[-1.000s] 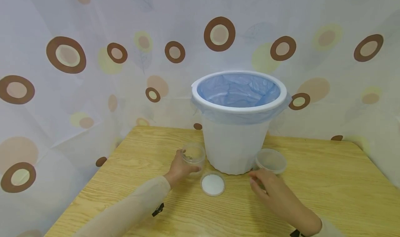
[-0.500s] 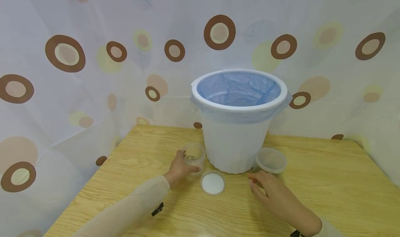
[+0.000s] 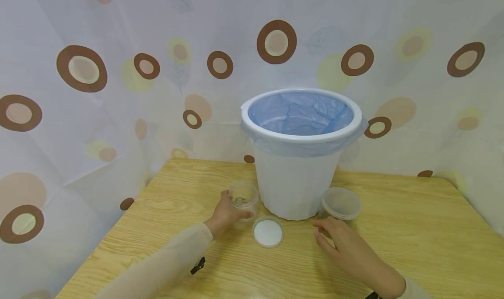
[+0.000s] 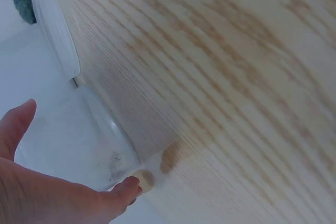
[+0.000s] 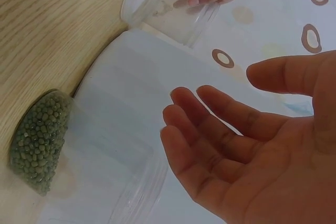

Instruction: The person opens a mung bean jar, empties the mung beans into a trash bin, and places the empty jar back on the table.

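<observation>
Little has been moved within the last second, so work seems paused: on the table (image 3: 417, 229), beside the bin (image 3: 297, 181), the jar (image 3: 245, 202) is clasped by the left hand (image 3: 225, 213); nothing is held by the relaxed right hand (image 3: 351, 248), near the tub (image 3: 341, 202).

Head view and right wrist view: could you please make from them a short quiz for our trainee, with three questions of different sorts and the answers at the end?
1. True or false: the white disc lies on the table, on the near side of the bin.

2. Choose one. The left hand grips:
a) the disc
b) the bin
c) the left jar

3. Short answer: in the right wrist view, what shows inside the right jar?

Key:
1. True.
2. c.
3. Small green grains, bean-like in look.
</observation>
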Demonstrator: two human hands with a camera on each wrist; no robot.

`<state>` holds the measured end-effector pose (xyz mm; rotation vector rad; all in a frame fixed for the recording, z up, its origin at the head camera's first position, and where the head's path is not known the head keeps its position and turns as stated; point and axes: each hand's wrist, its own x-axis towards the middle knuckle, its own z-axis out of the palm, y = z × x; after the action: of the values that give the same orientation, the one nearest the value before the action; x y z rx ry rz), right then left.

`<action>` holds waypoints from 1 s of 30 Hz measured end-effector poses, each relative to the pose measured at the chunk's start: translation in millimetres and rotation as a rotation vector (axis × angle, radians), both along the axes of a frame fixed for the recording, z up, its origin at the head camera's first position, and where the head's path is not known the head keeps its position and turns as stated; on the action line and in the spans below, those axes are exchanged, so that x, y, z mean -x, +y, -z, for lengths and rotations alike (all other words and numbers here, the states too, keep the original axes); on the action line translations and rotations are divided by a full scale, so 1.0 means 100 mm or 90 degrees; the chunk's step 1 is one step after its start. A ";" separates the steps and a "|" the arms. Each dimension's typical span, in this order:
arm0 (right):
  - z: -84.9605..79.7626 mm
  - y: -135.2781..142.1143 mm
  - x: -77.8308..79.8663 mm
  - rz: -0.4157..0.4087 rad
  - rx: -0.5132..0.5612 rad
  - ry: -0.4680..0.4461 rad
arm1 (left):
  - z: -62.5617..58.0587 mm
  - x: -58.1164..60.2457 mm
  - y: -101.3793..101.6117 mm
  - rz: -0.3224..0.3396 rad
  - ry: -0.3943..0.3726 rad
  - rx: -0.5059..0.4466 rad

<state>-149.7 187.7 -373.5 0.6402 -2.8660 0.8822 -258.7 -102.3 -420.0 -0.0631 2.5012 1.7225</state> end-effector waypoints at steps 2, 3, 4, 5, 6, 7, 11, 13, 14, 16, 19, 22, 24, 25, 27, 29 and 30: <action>0.00 0.00 -0.01 0.001 0.000 0.001 | -0.02 -0.01 -0.01 0.004 -0.008 -0.007; 0.01 0.00 -0.01 0.001 -0.001 0.002 | -0.04 -0.02 -0.01 0.006 -0.012 -0.009; 0.01 0.00 -0.01 0.001 -0.002 0.004 | -0.05 -0.03 -0.01 0.008 -0.014 -0.010; 0.01 0.00 -0.02 0.001 -0.004 0.007 | -0.07 -0.03 -0.01 0.009 -0.019 -0.013; 0.01 -0.01 -0.02 0.000 -0.006 0.011 | -0.09 -0.04 -0.02 0.011 -0.020 -0.019; 0.01 -0.01 -0.02 -0.001 -0.007 0.016 | -0.11 -0.05 -0.02 0.012 -0.023 -0.025; 0.02 -0.01 -0.03 -0.008 -0.017 0.030 | -0.20 -0.11 -0.03 0.014 -0.018 -0.044; 0.02 -0.01 -0.03 -0.008 -0.021 0.029 | -0.25 -0.15 -0.03 0.012 -0.006 -0.054; 0.02 -0.01 -0.03 -0.009 -0.022 0.026 | -0.27 -0.17 -0.03 0.011 0.006 -0.051; 0.02 -0.02 -0.02 -0.010 -0.025 0.017 | -0.32 -0.22 -0.01 0.005 0.035 -0.036; 0.03 -0.02 -0.03 -0.009 -0.029 0.007 | -0.36 -0.30 0.03 -0.006 0.090 0.002; 0.04 -0.01 -0.03 -0.018 -0.046 0.021 | -0.39 -0.38 0.10 -0.015 0.148 0.027; 0.05 -0.01 -0.03 -0.025 -0.061 0.039 | -0.41 -0.44 0.15 -0.011 0.195 0.026; 0.06 -0.01 -0.03 -0.026 -0.067 0.042 | -0.41 -0.47 0.18 -0.003 0.223 0.024; 0.06 0.00 -0.04 -0.035 -0.075 0.046 | -0.42 -0.53 0.24 0.025 0.282 0.018; 0.06 0.00 -0.04 -0.044 -0.082 0.040 | -0.42 -0.57 0.30 0.062 0.342 0.014; 0.06 0.01 -0.04 -0.050 -0.083 0.035 | -0.41 -0.59 0.33 0.082 0.367 0.013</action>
<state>-145.4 188.4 -379.9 0.7817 -2.8843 0.6796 -200.1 -69.1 -379.0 0.6706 2.8108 1.8636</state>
